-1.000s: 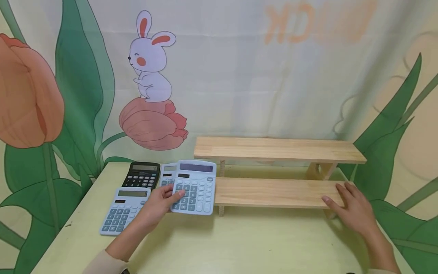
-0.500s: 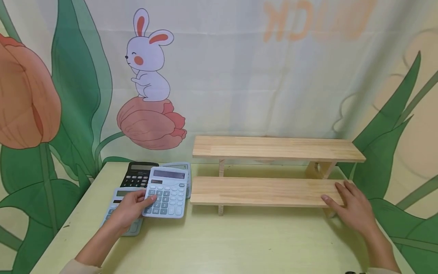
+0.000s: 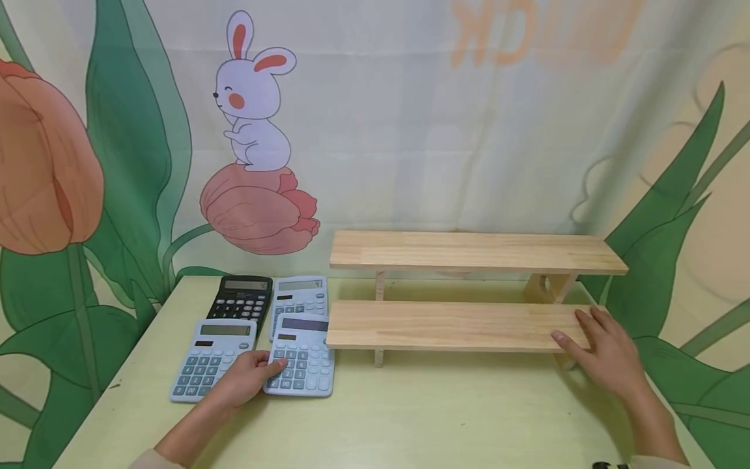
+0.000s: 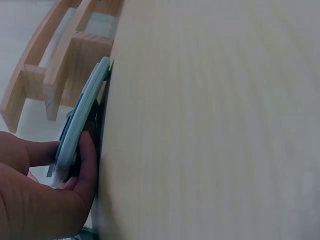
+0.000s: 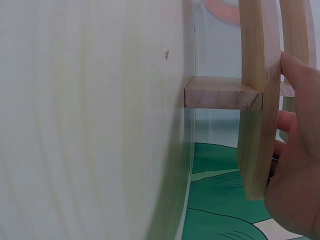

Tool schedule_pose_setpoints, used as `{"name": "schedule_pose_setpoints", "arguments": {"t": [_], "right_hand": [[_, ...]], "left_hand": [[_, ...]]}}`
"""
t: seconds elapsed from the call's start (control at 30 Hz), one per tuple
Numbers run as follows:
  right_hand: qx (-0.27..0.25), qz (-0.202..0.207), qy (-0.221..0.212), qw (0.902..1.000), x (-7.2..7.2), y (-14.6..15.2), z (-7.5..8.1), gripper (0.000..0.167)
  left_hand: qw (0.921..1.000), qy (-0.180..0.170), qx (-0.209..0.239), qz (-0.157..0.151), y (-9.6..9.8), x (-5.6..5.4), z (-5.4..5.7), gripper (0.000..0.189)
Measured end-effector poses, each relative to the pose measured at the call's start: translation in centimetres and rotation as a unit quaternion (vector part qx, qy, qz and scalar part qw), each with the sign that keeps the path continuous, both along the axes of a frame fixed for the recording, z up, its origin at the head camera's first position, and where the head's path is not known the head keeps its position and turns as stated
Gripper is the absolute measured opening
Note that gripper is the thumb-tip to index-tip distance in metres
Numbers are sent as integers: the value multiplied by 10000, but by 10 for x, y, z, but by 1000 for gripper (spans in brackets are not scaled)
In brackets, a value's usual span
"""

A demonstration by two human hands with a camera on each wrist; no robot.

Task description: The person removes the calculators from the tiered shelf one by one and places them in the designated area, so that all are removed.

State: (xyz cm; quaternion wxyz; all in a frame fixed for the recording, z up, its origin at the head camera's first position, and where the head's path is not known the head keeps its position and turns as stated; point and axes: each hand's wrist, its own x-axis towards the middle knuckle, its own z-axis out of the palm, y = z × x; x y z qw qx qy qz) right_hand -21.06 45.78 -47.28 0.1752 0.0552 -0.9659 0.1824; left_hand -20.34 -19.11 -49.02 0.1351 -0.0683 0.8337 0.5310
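Note:
My left hand point(image 3: 241, 381) pinches a light blue calculator point(image 3: 301, 371) at its left edge, thumb on the keys and fingers beneath. In the left wrist view this calculator point(image 4: 80, 117) is seen edge-on, tilted, low by the table surface. Its upper right corner is close to the left end of the lower shelf board point(image 3: 445, 326); whether they touch I cannot tell. My right hand point(image 3: 606, 358) rests on that board's right end. In the right wrist view the thumb of the right hand point(image 5: 300, 145) lies along the board's edge.
A black calculator point(image 3: 241, 301), a light blue one point(image 3: 299, 293) behind the held one, and another light blue one point(image 3: 205, 371) lie on the table's left side. The wooden stand's upper board point(image 3: 474, 253) is behind the lower. A printed curtain point(image 3: 398, 130) hangs behind.
The left hand has carried its calculator leftward from the shelf's left end, then lower and nearer the front, slightly right again. The calculator behind shows more now. The right hand stays put.

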Motion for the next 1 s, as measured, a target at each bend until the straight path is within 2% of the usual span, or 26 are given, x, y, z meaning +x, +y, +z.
{"name": "schedule_pose_setpoints", "arguments": {"t": [0.13,0.27,0.47,0.73,1.0], "right_hand": [[-5,7,-6,10000,0,0,2,78],[13,1,-5,10000,0,-1,4,78],[48,-30,-53,10000,0,-2,5,78],[1,-20,-39,10000,1,-4,0,78],[20,-28,-57,10000,1,-2,0,77]], "left_hand": [[9998,57,-169,118,3,2,-5,41],[9988,127,-417,205,3,5,-2,42],[9965,187,-801,158,-1,10,4,46],[9903,358,-1291,-354,-11,15,16,65],[9863,385,-1436,-711,-14,25,33,81]]}}
